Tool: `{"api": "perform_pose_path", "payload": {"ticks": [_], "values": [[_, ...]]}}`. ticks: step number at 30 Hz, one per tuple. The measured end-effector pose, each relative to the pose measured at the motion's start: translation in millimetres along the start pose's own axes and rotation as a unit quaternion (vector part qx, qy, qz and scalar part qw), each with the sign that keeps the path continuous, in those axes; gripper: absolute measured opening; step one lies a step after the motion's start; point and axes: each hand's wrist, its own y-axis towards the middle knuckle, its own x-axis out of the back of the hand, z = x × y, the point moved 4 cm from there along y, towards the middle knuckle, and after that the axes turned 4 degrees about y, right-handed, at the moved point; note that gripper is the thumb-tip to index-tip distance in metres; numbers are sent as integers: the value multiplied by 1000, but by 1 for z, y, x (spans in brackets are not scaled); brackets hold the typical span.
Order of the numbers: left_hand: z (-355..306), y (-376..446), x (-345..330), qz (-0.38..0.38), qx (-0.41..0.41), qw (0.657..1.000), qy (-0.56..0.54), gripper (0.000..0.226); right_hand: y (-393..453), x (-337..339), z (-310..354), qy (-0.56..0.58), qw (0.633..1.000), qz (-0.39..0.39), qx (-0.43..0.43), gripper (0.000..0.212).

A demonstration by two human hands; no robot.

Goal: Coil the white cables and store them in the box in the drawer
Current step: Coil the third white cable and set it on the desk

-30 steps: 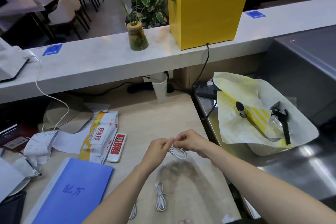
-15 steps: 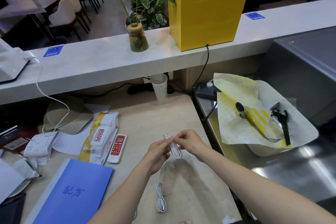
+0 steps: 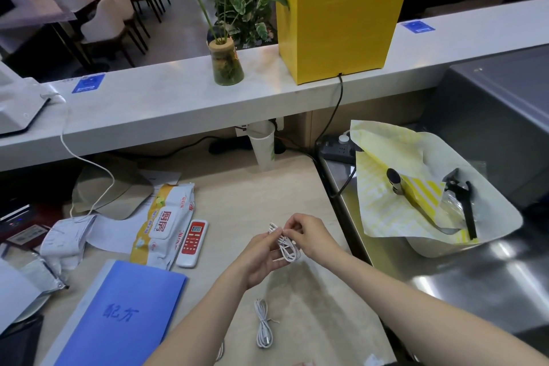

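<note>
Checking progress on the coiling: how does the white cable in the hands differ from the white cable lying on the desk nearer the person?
The held cable is off the desk, pinched between the left hand and right hand; the desk cable lies untouched. The held cable's loops look looser and uneven; the desk cable is a long, narrow bundle. Both are thin, white and folded into loops.
</note>
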Motion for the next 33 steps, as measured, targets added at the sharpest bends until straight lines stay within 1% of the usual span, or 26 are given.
{"api": "perform_pose_path", "payload": {"ticks": [4,7,9,11,15,18,22,26,31,33], "values": [[0,1,-5,-9,3,999,-35,38,0,-1,0,-5,1000,-1,15,10],[-2,3,-3,-41,4,997,-73,35,0,-1,2,-34,999,14,35,7],[-4,4,-1,-55,3,995,-84,29,-2,-2,2,-36,998,21,37,4],[-6,4,1,-58,2,995,-75,21,-2,-2,0,-5,1000,17,21,5],[-7,4,4,-58,1,997,-42,19,-1,0,-3,87,995,12,-46,7],[-5,3,4,-46,1,999,-24,14,-1,0,-6,122,988,26,-86,7],[-4,3,4,-24,-10,999,-19,6,0,1,-5,118,989,45,-82,6],[-3,8,5,-8,-13,996,-87,10,-1,1,-4,130,987,41,-81,8],[-4,7,10,15,-14,998,-59,9,-1,0,-6,136,986,40,-91,8],[-4,6,11,18,-3,997,-69,10,-1,0,-6,142,985,37,-94,8]]}}
